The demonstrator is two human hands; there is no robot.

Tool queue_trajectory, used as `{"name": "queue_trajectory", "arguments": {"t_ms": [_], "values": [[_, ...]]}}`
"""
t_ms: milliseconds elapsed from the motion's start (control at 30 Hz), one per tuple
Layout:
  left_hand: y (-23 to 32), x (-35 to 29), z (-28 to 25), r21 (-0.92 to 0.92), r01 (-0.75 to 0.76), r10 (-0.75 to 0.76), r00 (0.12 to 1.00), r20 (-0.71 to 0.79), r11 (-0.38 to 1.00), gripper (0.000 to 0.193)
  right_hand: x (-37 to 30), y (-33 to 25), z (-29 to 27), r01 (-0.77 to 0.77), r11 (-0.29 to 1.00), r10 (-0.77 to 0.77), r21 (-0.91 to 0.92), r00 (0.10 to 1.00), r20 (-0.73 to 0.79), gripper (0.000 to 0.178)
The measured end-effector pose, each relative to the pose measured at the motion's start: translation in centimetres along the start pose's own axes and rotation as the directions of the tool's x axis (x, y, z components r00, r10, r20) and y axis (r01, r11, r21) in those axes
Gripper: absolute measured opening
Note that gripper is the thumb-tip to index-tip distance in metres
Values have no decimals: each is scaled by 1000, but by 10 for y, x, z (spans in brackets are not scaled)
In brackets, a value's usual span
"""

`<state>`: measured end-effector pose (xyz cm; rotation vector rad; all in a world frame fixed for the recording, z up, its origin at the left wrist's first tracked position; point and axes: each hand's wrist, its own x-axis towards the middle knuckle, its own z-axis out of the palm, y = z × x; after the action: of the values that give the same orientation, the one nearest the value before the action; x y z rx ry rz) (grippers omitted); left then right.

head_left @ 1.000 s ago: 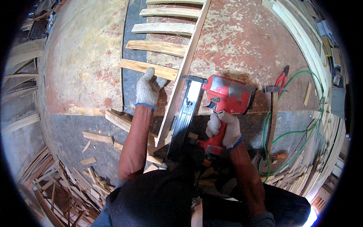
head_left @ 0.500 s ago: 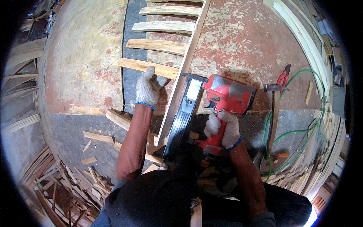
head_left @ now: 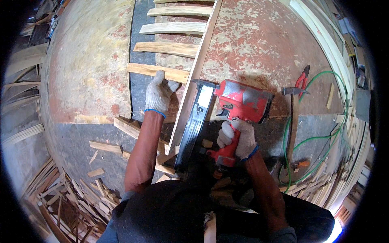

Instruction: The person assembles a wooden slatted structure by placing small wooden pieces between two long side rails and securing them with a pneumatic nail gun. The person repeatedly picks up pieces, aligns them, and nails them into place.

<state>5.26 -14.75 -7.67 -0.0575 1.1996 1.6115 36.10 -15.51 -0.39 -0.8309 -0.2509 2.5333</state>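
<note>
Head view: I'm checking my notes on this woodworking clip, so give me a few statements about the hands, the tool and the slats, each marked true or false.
1. The right hand grips the handle of a red nail gun. True.
2. The left hand is bare. False: it wears a white knit glove with a blue cuff.
3. The left hand rests on the nearest cross slat, close to the long rail. True.
4. The nail gun's nose points at the heap of offcuts at the lower left. False: it is set at the long rail.
5. A green hose lies looped on the floor to the right. True.
6. The hammer is in the right hand. False: it lies on the floor.
</note>
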Motion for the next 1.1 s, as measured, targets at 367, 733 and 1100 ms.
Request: {"name": "queue_trajectory", "arguments": {"t_ms": [367, 733, 1100], "values": [[-5, 4, -7, -20, -28, 29, 999, 46, 999, 41, -2, 4, -2, 1, 999, 0, 33, 1000, -17, 39], [-3, 0, -7, -47, -18, 19, 999, 28, 999, 39, -4, 3, 6, 12, 1000, -14, -24, 996, -88, 39], [-6, -15, -8, -94, 230, -208, 958, 199, 969, 45, 1, -12, -42, 55, 990, -46, 131, 997, -68, 26]]}}
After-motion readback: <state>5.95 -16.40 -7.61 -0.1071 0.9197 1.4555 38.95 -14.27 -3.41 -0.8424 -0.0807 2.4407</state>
